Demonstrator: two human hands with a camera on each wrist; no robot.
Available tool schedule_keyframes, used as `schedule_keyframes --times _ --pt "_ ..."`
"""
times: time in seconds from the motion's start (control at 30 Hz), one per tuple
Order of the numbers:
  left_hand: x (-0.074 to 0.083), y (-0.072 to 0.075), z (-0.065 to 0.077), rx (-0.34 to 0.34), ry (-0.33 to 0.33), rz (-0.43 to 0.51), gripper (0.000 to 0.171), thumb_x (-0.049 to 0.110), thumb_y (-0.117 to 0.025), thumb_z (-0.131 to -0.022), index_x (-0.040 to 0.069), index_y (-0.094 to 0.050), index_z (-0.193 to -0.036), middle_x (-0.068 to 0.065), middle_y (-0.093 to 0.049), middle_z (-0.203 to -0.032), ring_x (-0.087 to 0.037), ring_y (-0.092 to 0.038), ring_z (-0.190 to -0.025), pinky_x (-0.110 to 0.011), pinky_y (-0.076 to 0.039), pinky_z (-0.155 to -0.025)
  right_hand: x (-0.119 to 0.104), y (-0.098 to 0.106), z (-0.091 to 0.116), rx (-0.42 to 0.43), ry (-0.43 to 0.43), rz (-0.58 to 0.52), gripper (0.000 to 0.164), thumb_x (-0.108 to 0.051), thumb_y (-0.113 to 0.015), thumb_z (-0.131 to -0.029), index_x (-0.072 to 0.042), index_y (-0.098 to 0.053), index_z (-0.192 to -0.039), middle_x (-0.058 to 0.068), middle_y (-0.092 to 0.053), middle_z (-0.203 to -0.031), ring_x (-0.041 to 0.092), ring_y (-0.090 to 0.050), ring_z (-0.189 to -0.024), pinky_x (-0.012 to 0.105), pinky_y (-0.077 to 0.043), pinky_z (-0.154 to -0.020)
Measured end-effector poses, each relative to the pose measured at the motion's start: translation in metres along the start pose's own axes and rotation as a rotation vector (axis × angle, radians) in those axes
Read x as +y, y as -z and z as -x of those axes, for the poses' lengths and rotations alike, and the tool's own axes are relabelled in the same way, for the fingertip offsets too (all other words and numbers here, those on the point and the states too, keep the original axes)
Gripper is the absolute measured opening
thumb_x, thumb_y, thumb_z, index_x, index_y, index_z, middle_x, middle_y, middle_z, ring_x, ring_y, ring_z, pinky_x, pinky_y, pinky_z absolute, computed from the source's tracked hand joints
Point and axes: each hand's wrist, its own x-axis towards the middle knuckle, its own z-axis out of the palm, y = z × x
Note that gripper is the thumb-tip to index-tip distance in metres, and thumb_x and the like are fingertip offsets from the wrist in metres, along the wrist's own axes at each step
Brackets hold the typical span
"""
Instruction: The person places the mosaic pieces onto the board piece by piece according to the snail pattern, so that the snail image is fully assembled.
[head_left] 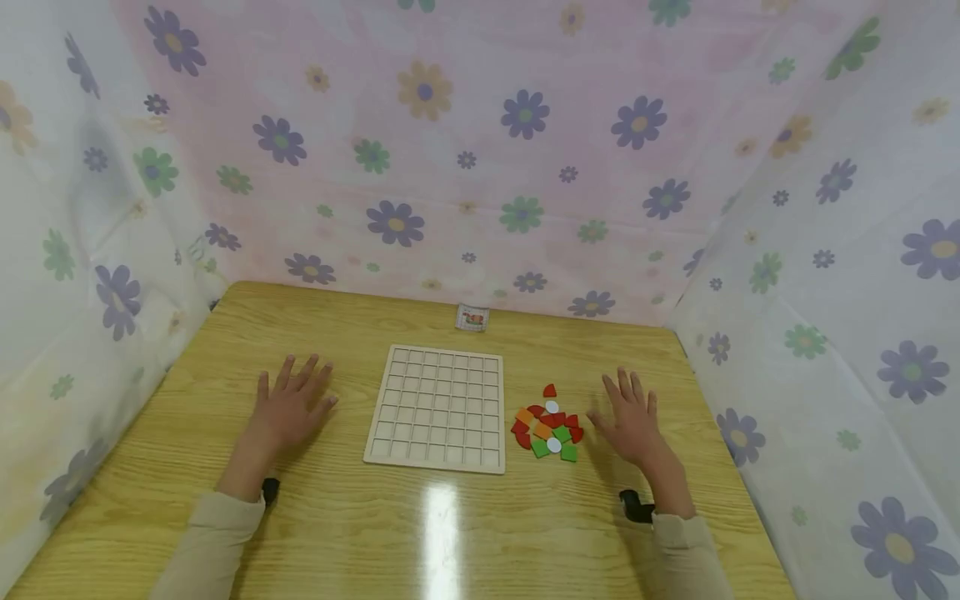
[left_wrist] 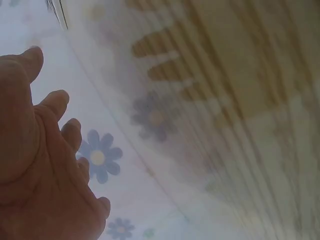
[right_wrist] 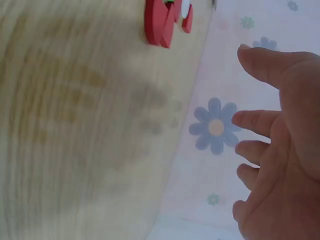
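Observation:
My left hand (head_left: 288,414) is held over the table to the left of a pale wooden grid board (head_left: 438,408), fingers spread and holding nothing. On the other side, my right hand (head_left: 630,425) hovers palm down with loosely spread fingers, also holding nothing. Its thumb points toward a loose pile of flat coloured pieces: red quarter-round ones (head_left: 522,440), orange squares (head_left: 542,431), green squares (head_left: 569,452) and white discs (head_left: 553,445). The board's square cells hold no pieces. In the right wrist view, several red pieces (right_wrist: 155,22) lie beyond the right hand (right_wrist: 285,135).
The wood-grain table (head_left: 322,533) carries a small printed card (head_left: 472,317) at its far edge, behind the board. Flower-patterned sheets (head_left: 465,167) enclose the table at the back and both sides. Each wrist wears a black strap or camera (head_left: 637,506).

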Motion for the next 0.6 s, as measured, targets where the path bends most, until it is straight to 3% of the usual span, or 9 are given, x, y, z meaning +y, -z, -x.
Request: schedule_keyframes --times 0.2,0.33,0.6 --pt "0.015 -0.009 0.003 0.0 -0.117 0.045 0.062 0.037 -0.053 -0.106 0.004 -0.039 -0.156 -0.024 -0.029 -0.163 -0.054 -0.012 -0.151 -0.08 -0.003 -0.112 -0.008 -0.011 -0.009 -0.009 0.086 -0.087 0.053 -0.018 -0.06 -0.103 0.012 -0.046 -0.145 0.038 -0.033 -0.155 0.058 -0.023 -0.145 0.075 -0.016 -0.114" --pt "0.021 -0.016 0.001 -0.044 -0.188 0.072 0.06 0.034 -0.055 -0.105 0.005 -0.041 -0.155 -0.024 -0.03 -0.163 -0.055 -0.015 -0.15 -0.08 -0.005 -0.112 -0.011 -0.017 -0.02 -0.015 0.122 -0.186 0.045 -0.013 -0.058 -0.104 0.013 -0.051 -0.14 0.035 -0.046 -0.147 0.055 -0.038 -0.139 0.069 -0.031 -0.112" --pt "0.026 -0.021 -0.004 -0.098 -0.255 0.105 0.067 0.039 -0.063 -0.1 0.009 -0.042 -0.156 -0.019 -0.03 -0.164 -0.054 -0.015 -0.151 -0.078 -0.007 -0.113 -0.007 -0.031 -0.049 -0.004 0.124 -0.306 0.039 -0.006 -0.061 -0.101 0.009 -0.057 -0.137 0.031 -0.056 -0.137 0.051 -0.053 -0.126 0.064 -0.045 -0.103"
